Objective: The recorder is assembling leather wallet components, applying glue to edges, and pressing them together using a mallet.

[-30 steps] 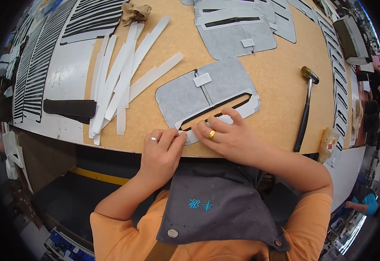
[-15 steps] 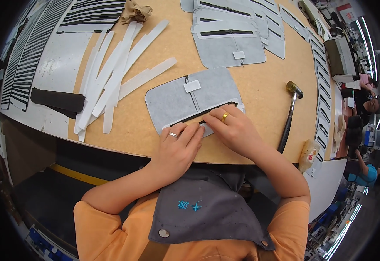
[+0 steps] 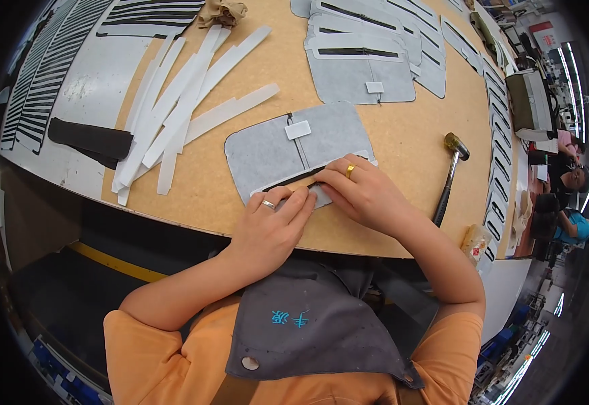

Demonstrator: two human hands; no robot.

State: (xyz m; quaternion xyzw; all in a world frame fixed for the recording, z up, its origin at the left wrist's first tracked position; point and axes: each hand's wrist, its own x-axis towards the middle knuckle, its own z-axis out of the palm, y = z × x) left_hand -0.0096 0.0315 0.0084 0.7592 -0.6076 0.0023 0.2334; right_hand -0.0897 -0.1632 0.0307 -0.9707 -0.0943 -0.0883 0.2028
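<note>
Panel [image 3: 262, 152], grey, left hand [image 3: 269, 228] and right hand [image 3: 369, 196] curled nearly closed, pinching its slotted side

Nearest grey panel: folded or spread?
Mostly spread: the grey panel lies flat on the table, upper corners showing; under left hand and right hand, cannot tell.

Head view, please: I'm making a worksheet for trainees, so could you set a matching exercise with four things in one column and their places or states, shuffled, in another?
Things
1. hammer
2. white strips
3. paper
4. near panel

Places or states
A. brown and crumpled, at the picture's top edge
B. under the fingers of the left hand and right hand
C. on the table, to the right of both hands
D. lying across one another in a loose pile

Pairs: 1-C, 2-D, 3-A, 4-B
</note>
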